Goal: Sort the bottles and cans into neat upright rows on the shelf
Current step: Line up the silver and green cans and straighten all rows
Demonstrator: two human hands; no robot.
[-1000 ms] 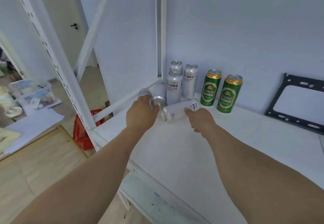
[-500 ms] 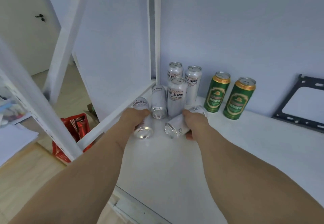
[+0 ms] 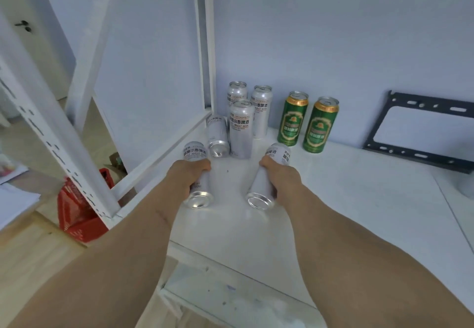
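Surface: white shelf (image 3: 346,199) against a pale wall, upright post at its back-left corner.
Standing cans: three silver cans (image 3: 240,129) upright near that corner; two green cans (image 3: 306,122) upright further right along the back edge.
Fallen can (image 3: 217,136): on its side by the left edge.
Left hand (image 3: 186,176): fingers curled round a tilted silver can (image 3: 196,173), base toward the camera.
Right hand (image 3: 280,179): grips a second tilted can (image 3: 266,173), likewise.
Step advice: swing each base down, set flat beside the standing silvers, keep rows aligned.
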